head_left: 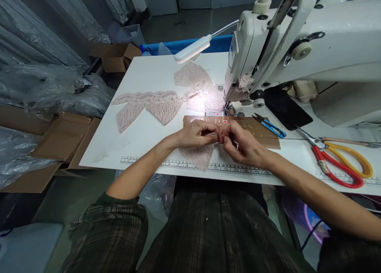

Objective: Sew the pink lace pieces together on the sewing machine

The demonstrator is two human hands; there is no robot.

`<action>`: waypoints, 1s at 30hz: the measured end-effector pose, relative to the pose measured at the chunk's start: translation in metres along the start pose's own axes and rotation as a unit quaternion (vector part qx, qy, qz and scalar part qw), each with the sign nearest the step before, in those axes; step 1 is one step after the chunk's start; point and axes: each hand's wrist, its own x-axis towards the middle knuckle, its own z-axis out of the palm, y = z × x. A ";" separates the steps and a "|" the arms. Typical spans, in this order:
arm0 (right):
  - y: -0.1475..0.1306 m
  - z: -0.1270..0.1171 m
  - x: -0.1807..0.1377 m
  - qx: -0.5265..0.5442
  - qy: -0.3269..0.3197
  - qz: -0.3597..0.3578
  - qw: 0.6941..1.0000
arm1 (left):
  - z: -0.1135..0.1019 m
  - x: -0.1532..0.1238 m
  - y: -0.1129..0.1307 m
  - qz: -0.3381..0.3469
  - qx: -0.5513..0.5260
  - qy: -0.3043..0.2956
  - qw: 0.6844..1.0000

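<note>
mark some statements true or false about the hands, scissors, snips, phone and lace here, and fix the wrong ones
1. The left hand and right hand come together at the fingertips. True.
2. The right hand holds the scissors. False: the scissors lie on the table.
3. The blue snips lie nearer the hands than the scissors do. True.
4. The phone lies across the ruler markings. False: the phone lies beyond them, by the sewing machine.
5. A lace piece below the left hand overlaps the ruler markings. True.
</note>
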 end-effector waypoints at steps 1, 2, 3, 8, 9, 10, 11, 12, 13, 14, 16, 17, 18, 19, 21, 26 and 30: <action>-0.003 -0.003 -0.005 -0.042 -0.021 -0.016 0.999 | -0.001 -0.004 0.004 0.005 0.016 -0.016 1.000; -0.005 -0.008 -0.012 -0.080 -0.038 -0.027 0.996 | -0.001 -0.008 0.008 0.010 0.033 -0.026 0.999; -0.006 -0.012 -0.018 -0.111 -0.051 -0.032 0.992 | 0.000 -0.011 0.011 0.014 0.049 -0.026 0.998; -0.007 -0.025 -0.040 -0.149 -0.075 0.024 0.986 | 0.017 -0.019 0.016 0.006 0.117 0.026 0.993; -0.007 -0.024 -0.041 -0.149 -0.075 0.039 0.985 | 0.020 -0.019 0.015 0.003 0.126 0.022 0.992; -0.007 -0.023 -0.041 -0.149 -0.071 0.051 0.985 | 0.023 -0.018 0.014 0.002 0.131 0.015 0.991; -0.008 -0.022 -0.041 -0.151 -0.067 0.061 0.984 | 0.024 -0.018 0.013 0.001 0.134 0.010 0.991; -0.009 -0.021 -0.040 -0.157 -0.065 0.068 0.983 | 0.025 -0.019 0.012 -0.002 0.134 0.011 0.991; -0.010 -0.021 -0.039 -0.162 -0.073 0.073 0.981 | 0.025 -0.019 0.011 -0.006 0.133 0.018 0.991; -0.012 -0.023 -0.039 -0.161 -0.087 0.076 0.980 | 0.024 -0.020 0.011 -0.013 0.130 0.027 0.991; -0.016 -0.026 -0.037 -0.124 -0.123 0.081 0.981 | 0.023 -0.021 0.009 -0.027 0.119 0.048 0.991; -0.019 -0.027 -0.035 -0.084 -0.132 0.084 0.984 | 0.022 -0.022 0.008 -0.029 0.111 0.055 0.992; -0.022 -0.028 -0.032 -0.032 -0.129 0.087 0.987 | 0.022 -0.022 0.006 -0.027 0.102 0.058 0.993; -0.025 -0.027 -0.030 0.028 -0.116 0.091 0.989 | 0.022 -0.021 0.004 -0.022 0.097 0.058 0.993; -0.029 -0.021 -0.023 0.135 -0.080 0.108 0.982 | 0.024 -0.019 -0.001 -0.002 0.099 0.053 0.994; -0.020 -0.004 -0.023 0.044 -0.049 0.065 0.996 | 0.027 -0.019 -0.010 0.087 0.196 0.042 0.976; -0.004 -0.015 -0.038 -0.116 -0.037 0.023 0.992 | 0.021 -0.024 -0.014 0.105 0.301 0.023 0.948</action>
